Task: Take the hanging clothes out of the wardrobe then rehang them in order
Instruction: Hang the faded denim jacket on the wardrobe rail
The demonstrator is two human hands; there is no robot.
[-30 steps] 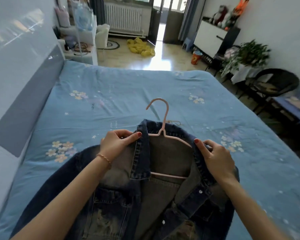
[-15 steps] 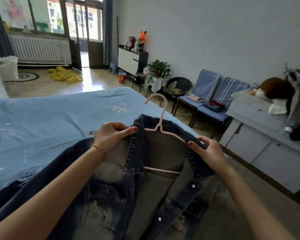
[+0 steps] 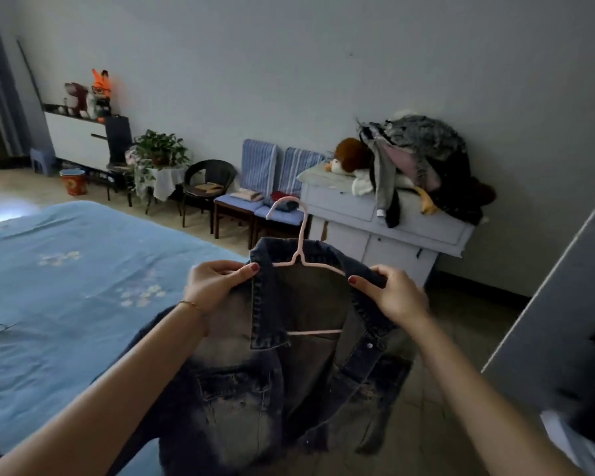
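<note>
Blue flowered bed [image 3: 66, 286] lying at left; two blue-cushioned chairs [image 3: 255, 187] standing against the wall beside a grey cabinet [image 3: 375, 228] bearing plush toys [image 3: 351, 156]; potted plant [image 3: 158, 149] sitting farther left.

Denim jacket [image 3: 282, 359] lifted off bed [image 3: 66, 286] — now over floor.

Denim jacket [image 3: 255, 389] hem cut off at bottom edge; hanger [image 3: 298, 255] shoulders hidden under collar.

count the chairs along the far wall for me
3. A black round-backed chair stands beside the plant; two chairs with blue striped cushions, one next to it and one against the grey cabinet. Others may be hidden.
</note>
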